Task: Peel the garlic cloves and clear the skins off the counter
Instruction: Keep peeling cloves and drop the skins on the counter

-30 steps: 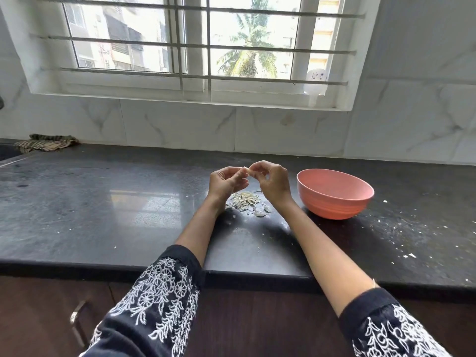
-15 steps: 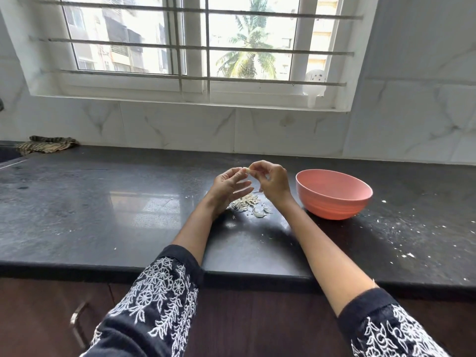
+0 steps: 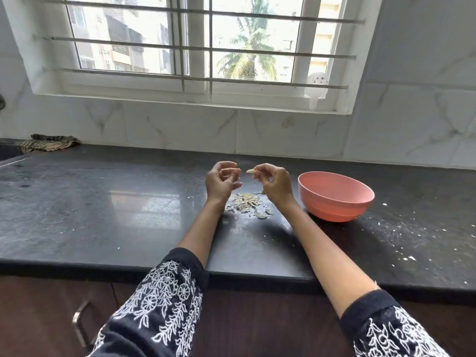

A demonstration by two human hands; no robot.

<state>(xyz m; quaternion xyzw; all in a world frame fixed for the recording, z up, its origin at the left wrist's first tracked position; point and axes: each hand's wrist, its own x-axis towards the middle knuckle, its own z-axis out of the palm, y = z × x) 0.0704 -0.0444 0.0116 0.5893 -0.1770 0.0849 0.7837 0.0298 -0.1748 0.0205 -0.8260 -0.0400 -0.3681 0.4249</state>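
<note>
The right hand [image 3: 274, 185] pinched a pale garlic clove [image 3: 250, 171] between its fingertips, raised above the dark counter [image 3: 103, 207]. The left hand [image 3: 221, 184] hung just beside it, apart from the clove, its fingers loosely curled and holding nothing. A pile of skins [image 3: 247, 204] lay on the counter below both hands, near a pink bowl [image 3: 334, 199] to the right.
</note>
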